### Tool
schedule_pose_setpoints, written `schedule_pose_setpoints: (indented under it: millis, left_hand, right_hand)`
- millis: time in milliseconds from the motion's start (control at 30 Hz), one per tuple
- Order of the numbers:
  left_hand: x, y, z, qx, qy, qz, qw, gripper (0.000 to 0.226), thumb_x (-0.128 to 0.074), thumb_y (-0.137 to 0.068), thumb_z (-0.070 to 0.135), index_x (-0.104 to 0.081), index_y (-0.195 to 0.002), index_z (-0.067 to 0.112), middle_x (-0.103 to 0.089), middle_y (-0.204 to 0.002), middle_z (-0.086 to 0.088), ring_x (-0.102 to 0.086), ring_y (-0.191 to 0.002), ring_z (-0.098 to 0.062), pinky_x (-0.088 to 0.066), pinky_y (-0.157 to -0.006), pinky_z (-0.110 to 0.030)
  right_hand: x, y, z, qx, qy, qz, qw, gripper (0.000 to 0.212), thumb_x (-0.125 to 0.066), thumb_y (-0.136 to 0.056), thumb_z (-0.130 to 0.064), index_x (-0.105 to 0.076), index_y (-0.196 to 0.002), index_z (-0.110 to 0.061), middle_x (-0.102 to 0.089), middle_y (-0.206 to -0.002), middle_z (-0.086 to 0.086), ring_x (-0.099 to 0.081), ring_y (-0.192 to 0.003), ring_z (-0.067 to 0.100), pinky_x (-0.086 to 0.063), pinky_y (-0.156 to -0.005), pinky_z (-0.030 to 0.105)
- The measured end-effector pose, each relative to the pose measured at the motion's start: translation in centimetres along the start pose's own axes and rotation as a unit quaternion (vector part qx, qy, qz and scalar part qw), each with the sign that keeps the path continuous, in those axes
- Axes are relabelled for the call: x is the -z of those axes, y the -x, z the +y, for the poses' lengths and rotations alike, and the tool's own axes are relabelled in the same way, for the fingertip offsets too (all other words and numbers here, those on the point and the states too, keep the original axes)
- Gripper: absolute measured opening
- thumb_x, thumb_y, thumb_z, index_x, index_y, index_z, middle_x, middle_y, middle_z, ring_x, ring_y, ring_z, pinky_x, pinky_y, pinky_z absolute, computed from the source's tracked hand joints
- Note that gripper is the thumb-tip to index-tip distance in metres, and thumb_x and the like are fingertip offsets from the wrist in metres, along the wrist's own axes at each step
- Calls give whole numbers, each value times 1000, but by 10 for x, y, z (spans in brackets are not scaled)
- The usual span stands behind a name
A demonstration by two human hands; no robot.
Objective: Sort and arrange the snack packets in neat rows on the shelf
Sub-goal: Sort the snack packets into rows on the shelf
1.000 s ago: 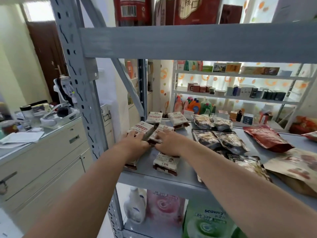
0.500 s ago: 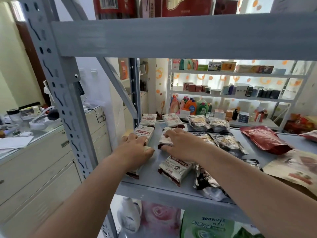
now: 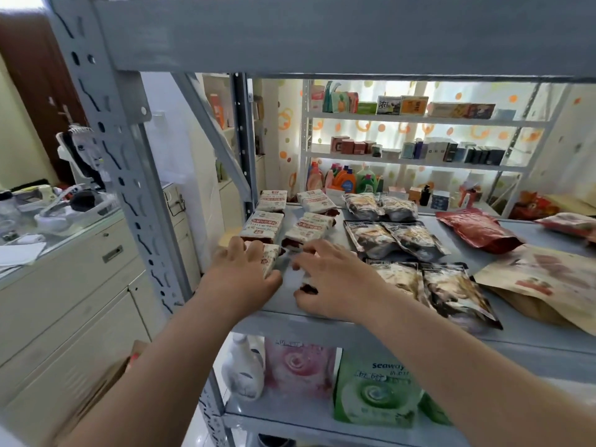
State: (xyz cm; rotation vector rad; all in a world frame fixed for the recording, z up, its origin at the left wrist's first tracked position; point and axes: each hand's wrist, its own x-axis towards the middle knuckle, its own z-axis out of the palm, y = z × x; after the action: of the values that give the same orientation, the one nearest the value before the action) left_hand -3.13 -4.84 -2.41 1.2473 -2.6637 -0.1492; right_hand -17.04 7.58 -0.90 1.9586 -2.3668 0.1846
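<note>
My left hand (image 3: 240,272) lies flat on a white packet (image 3: 270,258) at the shelf (image 3: 532,337) front, right hand (image 3: 335,282) curled over another, its grip unclear.

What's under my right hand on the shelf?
A white snack packet with a dark red end peeks out beneath the right hand. The hand covers most of it, so its label and exact alignment are hidden.
</note>
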Motion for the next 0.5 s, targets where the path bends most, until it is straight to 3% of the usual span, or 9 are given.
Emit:
schedule_pose_setpoints:
  millis: [67, 100, 200, 300, 500]
  left_hand:
    - [-2, 12, -2, -28, 13, 51, 998, 55, -40, -93, 54, -35, -137, 21, -32, -136, -10, -36, -122, -33, -40, -95, -43]
    - [-3, 17, -2, -41, 21, 63, 997, 52, -42, -93, 52, -39, -135, 21, -36, -134, -10, -37, -122, -32, -41, -93, -43]
    - [-8, 25, -3, -62, 8, 62, 996, 50, -44, -94, 47, -43, -136, 21, -41, -133, -10, -38, -123, -32, -42, -92, -42]
    - [-10, 28, -3, -59, 16, 70, 996, 50, -43, -96, 44, -42, -140, 20, -42, -136, -11, -39, -124, -32, -40, -97, -42]
    - [-9, 31, 1, -54, 2, 61, 997, 52, -38, -95, 43, -44, -141, 18, -46, -136, -15, -44, -123, -35, -40, -99, -45]
  right_hand:
    - [-3, 10, 0, -46, 47, -4, 998, 62, -48, -87, -64, -40, -140, -34, -27, -151, 10, -21, -144, 35, -28, -113, 50]
    - [-4, 14, 0, -58, 52, -17, 997, 62, -45, -90, -65, -37, -143, -34, -30, -149, 13, -23, -142, 37, -31, -111, 50]
    - [-6, 23, -6, -39, 23, -13, 999, 54, -45, -96, -56, -39, -143, -30, -37, -146, 13, -26, -141, 33, -34, -109, 44]
    - [-11, 27, -14, -5, -20, 4, 1000, 56, -48, -96, -51, -39, -146, -29, -34, -150, 13, -23, -145, 30, -26, -115, 40]
    - [-15, 18, -16, -10, -14, -1, 1000, 72, -46, -96, -57, -20, -157, -28, -21, -161, 12, -11, -150, 31, -16, -119, 43]
